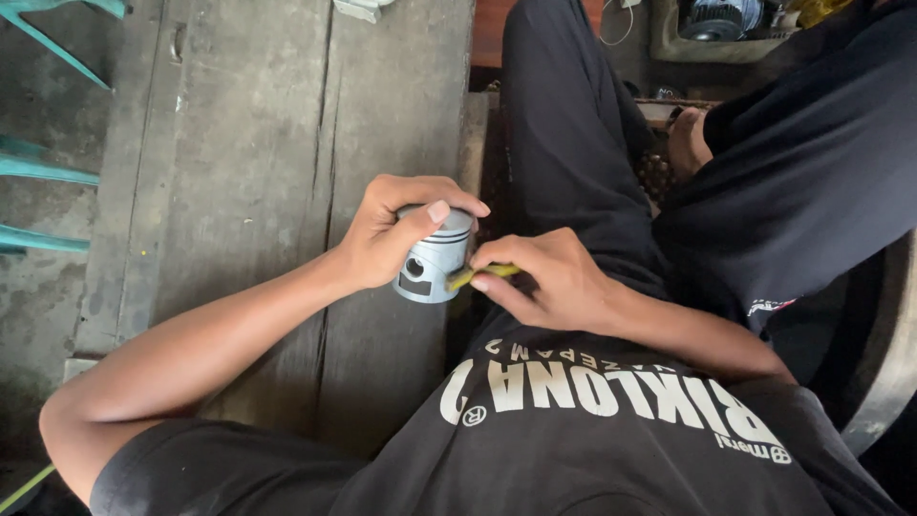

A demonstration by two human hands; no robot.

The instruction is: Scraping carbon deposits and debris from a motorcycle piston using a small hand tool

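1. The left hand [387, 239] is wrapped around a silver metal piston [432, 256], thumb pressed over its flat top and fingers curled behind it.
2. The piston is held in the air just past the right-hand edge of the worn wooden bench [287, 172], crown tilted up and away, the pin hole in its side facing the camera.
3. The right hand [549, 282] sits just right of the piston, fingers pinched tight on a small yellowish strip [480, 275] whose tip meets the piston's grooved side.
4. Beyond the piston, further from the person, dark trouser legs [573, 134] stretch out, and a bare foot [690, 141] rests to the far right.
5. Well left of the piston, past the bench, teal chair legs [43, 167] stand on the concrete floor.
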